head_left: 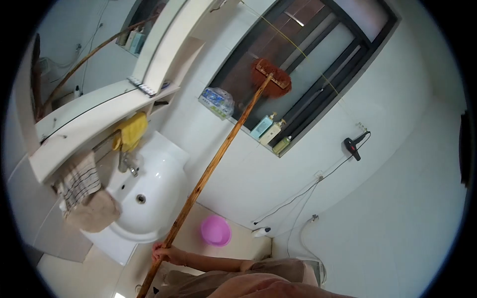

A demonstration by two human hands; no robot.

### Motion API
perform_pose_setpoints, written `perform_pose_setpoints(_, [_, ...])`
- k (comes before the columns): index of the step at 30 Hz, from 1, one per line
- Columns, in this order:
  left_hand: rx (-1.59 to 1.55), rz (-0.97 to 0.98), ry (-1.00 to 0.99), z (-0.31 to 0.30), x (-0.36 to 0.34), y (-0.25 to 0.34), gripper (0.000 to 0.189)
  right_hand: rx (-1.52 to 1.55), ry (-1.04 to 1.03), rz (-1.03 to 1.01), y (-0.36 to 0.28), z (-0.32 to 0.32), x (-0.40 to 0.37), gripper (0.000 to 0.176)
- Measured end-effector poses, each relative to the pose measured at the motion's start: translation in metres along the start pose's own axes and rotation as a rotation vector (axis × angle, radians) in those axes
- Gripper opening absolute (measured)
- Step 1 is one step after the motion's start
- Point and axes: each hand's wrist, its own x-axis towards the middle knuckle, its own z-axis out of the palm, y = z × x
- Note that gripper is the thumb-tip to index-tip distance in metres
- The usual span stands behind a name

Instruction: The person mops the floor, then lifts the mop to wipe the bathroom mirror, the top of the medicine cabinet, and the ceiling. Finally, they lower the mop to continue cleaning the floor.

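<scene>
white-framed, the mirror (84, 54) fills the upper left, a shelf edge running beneath it. under that edge hang a checked towel (82, 179) and a beige cloth (94, 211), the latter overlapping the near rim of the white washbasin (161, 198). a yellow cloth (132, 131) drapes just above the tap (130, 165) (its folds fall close to the spout).

right of the washbasin, low in the view, the left hand (170, 254) is closed round the wooden handle of the broom (211, 166), fingers curled fully over it. the right hand is out of view, so i cannot tell how open it is or what it holds. the handle slants from the bottom edge up past the washbasin's right side, and the pink basin (215, 231) sits on the floor to the right of the handle, with bare tile around it.

the broom's reddish-brown head (271, 78) is up in front of the dark-framed window (318, 54), well inside its outer edges; whether it touches is unclear. on the sill, a plastic-wrapped pack (218, 103) lies left of the handle and three bottles (271, 132) stand close on its right, leaving little side room there. farther right, a black hair dryer (352, 148) hangs against open white wall.
</scene>
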Motion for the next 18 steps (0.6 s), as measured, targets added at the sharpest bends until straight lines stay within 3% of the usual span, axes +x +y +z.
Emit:
perform_pose_setpoints(11, [0.126,-0.091,0.12,-0.058,-0.133,-0.154,0.028,-0.169,-0.404,0.15,0.116,0.145,-0.017,0.011])
perform_pose_setpoints(18, [0.232,-0.141,0.101,-0.069,-0.197,-0.209,0.026,-0.387,-0.489,0.033,0.092,0.197,-0.038,0.017])
